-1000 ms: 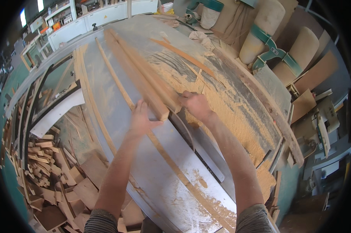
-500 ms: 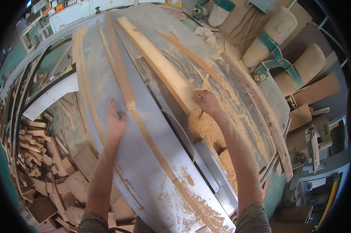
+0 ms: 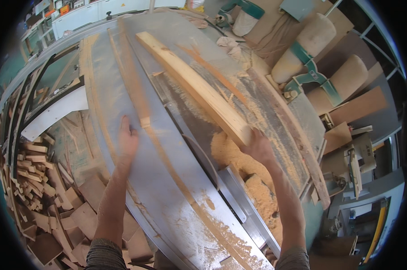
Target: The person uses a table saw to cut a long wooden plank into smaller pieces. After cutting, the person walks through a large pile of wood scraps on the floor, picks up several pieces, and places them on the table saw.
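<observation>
Pale wooden board (image 3: 199, 87), long and freshly sawn, lies aslant on the saw table (image 3: 176, 198), its far end reaching toward the top of the view and its near end caught in the right hand (image 3: 257, 146), whose fingers close around the end grain just above a heap of sawdust (image 3: 232, 155). The left hand (image 3: 128, 139) lies flat and spread on the bare grey metal, palm down, holding nothing, just beside a thin offcut strip (image 3: 133, 94) that runs lengthwise along the table. Between the two hands the curved edge of the saw blade (image 3: 203, 157) shows in its slot; whether it turns I cannot tell. To my eye the board is being handled by its near end on the right side of the blade, with a cut seemingly behind it and the strip lying as its waste. A next move would call for a firm hold on that end, the board kept clear of the blade, and the left palm kept well away from the slot. Heaps of scrap wood blocks (image 3: 37, 189) crowd the floor at the left, and pale dust-collector bags (image 3: 302, 49) stand beyond the table at the right.
</observation>
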Demonstrator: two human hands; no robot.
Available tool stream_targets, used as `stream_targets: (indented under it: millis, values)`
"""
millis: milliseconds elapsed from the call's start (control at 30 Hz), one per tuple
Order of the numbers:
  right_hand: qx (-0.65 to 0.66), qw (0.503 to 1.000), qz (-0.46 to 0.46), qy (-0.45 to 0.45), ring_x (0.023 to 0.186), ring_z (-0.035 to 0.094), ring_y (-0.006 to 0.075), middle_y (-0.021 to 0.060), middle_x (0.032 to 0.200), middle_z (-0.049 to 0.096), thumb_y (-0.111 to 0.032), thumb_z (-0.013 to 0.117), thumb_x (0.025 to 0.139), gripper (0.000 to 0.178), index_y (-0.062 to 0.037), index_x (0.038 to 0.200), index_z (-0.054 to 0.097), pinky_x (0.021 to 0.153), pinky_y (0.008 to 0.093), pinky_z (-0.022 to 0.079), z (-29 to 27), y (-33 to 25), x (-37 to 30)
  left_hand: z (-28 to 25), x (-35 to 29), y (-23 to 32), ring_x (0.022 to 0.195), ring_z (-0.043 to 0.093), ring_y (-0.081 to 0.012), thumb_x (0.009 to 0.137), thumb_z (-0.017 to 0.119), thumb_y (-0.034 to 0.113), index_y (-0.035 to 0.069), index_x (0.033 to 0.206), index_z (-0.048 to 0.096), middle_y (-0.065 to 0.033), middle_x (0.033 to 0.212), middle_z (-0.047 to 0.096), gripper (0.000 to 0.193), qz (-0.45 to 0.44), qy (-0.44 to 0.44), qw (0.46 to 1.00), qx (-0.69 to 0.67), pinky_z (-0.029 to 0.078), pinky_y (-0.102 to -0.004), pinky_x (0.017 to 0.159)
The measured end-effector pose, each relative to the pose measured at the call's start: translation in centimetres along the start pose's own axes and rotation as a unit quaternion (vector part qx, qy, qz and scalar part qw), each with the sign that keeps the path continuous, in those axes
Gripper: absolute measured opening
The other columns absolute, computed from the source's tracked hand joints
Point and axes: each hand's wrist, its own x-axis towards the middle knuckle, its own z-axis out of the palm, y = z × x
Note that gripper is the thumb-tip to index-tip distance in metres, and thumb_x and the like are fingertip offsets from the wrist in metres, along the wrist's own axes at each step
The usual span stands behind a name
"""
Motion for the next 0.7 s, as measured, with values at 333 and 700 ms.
stream_targets:
  millis: [333,700]
  values:
    - [0.01,0.987,0.105,0.123,0.11,0.062,0.0387,0.0244,0.12,0.064,-0.027,0.089,0.057,0.085,0.0043,0.129,0.056,0.096,0.0438,0.049,-17.8,6.7,-38.8,-2.4,-1.2,-2.5,0.127,0.054,-0.0313,0.093,0.053,0.006,-0.004,0.134,0.054,-0.0196,0.136,0.058,0.043,-0.146,0.076,0.951,-0.261,0.041,-0.0389,0.108]
    - [0.076,0.938,0.261,0.214,0.106,0.061,0.0374,0.0226,0.115,0.063,-0.025,0.086,0.057,0.082,0.004,0.128,0.056,0.092,0.0466,0.049,-15.6,-0.2,-68.0,-7.7,-38.2,34.1,0.122,0.057,-0.0232,0.1,0.062,0.035,0.004,0.128,0.054,-0.0091,0.115,0.061,0.043,-0.43,-0.454,0.489,-0.608,0.048,-0.0383,0.101]
